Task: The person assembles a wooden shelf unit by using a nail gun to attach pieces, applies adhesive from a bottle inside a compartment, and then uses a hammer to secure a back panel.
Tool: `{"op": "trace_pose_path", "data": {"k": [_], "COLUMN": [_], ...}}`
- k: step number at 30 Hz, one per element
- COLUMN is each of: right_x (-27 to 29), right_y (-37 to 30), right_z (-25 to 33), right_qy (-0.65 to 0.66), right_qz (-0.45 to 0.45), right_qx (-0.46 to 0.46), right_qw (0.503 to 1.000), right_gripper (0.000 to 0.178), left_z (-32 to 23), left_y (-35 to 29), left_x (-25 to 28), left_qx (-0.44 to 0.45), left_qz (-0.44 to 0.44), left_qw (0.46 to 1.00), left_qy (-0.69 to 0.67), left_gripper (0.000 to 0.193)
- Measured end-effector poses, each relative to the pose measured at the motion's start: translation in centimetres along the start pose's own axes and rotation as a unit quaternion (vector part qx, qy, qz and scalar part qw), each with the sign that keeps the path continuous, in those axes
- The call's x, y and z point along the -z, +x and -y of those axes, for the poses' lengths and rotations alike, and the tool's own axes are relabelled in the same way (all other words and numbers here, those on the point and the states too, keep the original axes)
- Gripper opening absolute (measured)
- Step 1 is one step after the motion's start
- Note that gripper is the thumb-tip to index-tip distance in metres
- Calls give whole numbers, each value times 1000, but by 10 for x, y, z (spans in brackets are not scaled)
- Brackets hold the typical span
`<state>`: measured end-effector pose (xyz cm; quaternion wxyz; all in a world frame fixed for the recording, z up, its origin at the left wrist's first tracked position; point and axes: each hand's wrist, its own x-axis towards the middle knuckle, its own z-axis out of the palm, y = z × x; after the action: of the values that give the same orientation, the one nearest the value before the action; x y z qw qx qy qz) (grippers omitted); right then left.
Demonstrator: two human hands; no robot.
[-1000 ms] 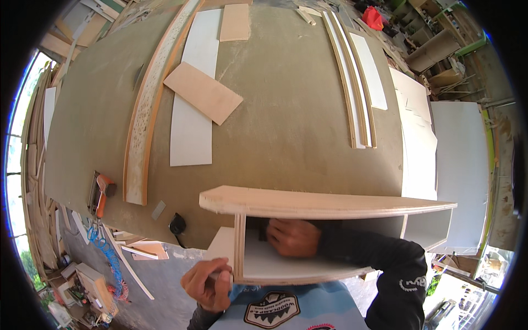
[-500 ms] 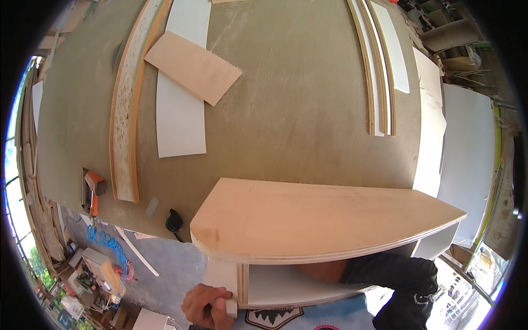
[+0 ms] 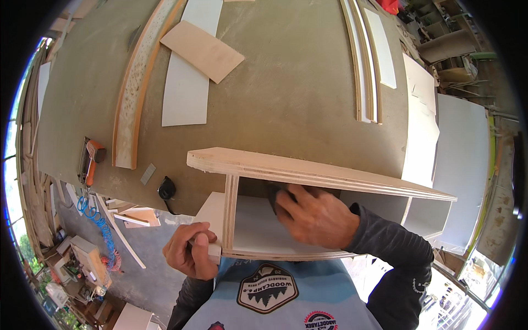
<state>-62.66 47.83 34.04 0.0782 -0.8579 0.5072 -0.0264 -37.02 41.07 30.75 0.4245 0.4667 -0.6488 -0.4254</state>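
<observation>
A plywood shelf unit [image 3: 319, 173] lies in front of me, its white-lined compartments facing me. Inside the wide middle compartment is my right hand [image 3: 316, 214], its fingers bent and closed beside a dark piece [image 3: 273, 195] that I cannot make out clearly. My left hand [image 3: 192, 250] is closed at the left end of the unit, next to a pale panel [image 3: 212, 212] that sticks out there. Its thumb presses against the curled fingers, and what they hold, if anything, is hidden.
On the worktable [image 3: 286, 82] lie a plywood offcut [image 3: 203, 50] across a white board [image 3: 184, 102], a long wood-edged strip [image 3: 129, 104], an orange nail gun [image 3: 92, 159] with a blue coiled hose [image 3: 99, 223], a black tape measure [image 3: 166, 188] and narrow edged strips [image 3: 367, 71] at right.
The shelf unit has tilted, so its compartments show more. My right hand, hidden under the top panel before, is visible inside. My left hand appears higher and further left, still at the unit's end.
</observation>
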Motion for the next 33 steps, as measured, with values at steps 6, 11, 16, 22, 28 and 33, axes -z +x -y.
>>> {"op": "trace_pose_path", "data": {"k": [6, 11, 16, 22, 28, 33], "right_x": [-7, -6, 0, -9, 0, -11], "right_y": [16, 28, 32, 27, 30, 24], "right_z": [5, -2, -8, -5, -10, -1], "right_qy": [45, 71, 93, 79, 125, 85], "right_qz": [-30, -35, -8, -59, -13, -56], "right_qx": [40, 44, 62, 52, 65, 40], "right_qw": [998, 996, 994, 994, 990, 994], "right_gripper": [20, 19, 18, 23, 28, 28], "left_z": [-5, 0, -2, -2, -3, -1], "left_y": [-1, -3, -4, -3, -2, -1], "left_x": [-6, -4, -5, -4, -2, -4], "left_qx": [4, 4, 7, 6, 11, -3], "left_qz": [-14, -18, -19, -9, -1, -12], "left_qw": [1000, 1000, 1000, 1000, 1000, 1000], "left_qy": [-10, -23, -16, -21, -12, -13], "left_gripper": [24, 23, 23, 23, 24, 22]}}
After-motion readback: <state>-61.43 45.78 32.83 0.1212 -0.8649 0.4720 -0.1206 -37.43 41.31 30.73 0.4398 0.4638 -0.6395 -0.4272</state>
